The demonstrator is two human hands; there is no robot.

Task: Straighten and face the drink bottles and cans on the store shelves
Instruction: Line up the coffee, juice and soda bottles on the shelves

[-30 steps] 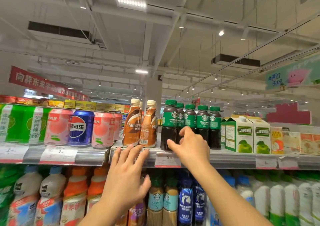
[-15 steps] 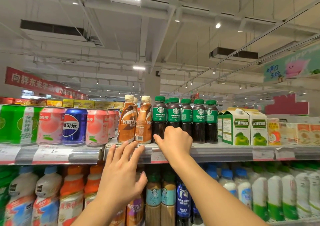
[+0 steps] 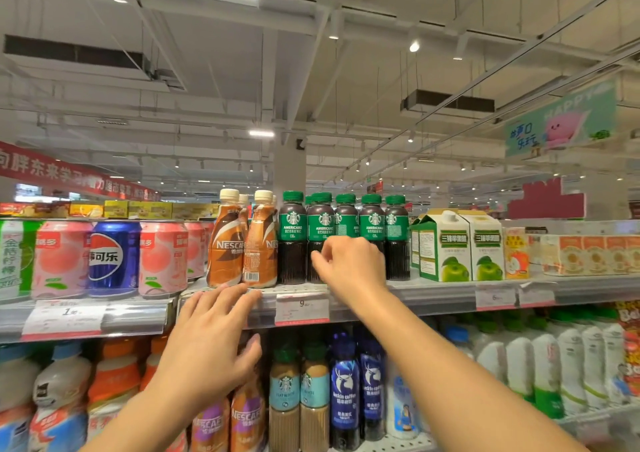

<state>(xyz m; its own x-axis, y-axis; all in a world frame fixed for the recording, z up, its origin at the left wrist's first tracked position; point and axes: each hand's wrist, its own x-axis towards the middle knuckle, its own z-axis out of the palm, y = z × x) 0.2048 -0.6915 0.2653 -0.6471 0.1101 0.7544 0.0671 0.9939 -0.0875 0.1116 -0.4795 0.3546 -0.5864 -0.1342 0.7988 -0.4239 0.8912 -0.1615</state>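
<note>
Head view: right hand [image 3: 349, 264] curled against the Americano bottles [image 3: 323, 237], grip unclear; left hand [image 3: 211, 340] spread, fingertips at shelf edge [image 3: 433, 295].

Two hands [image 3: 207, 344], two green-apple cartons [image 3: 460, 247].

Both bare forearms reach up and forward from the bottom of the view. The left hand [image 3: 207, 340] is spread — fingers straight and slightly apart, thumb out to the side, back of the hand toward the camera. The right hand [image 3: 349, 264] is higher, its fingers curled inward — what they grip cannot be told.
</note>
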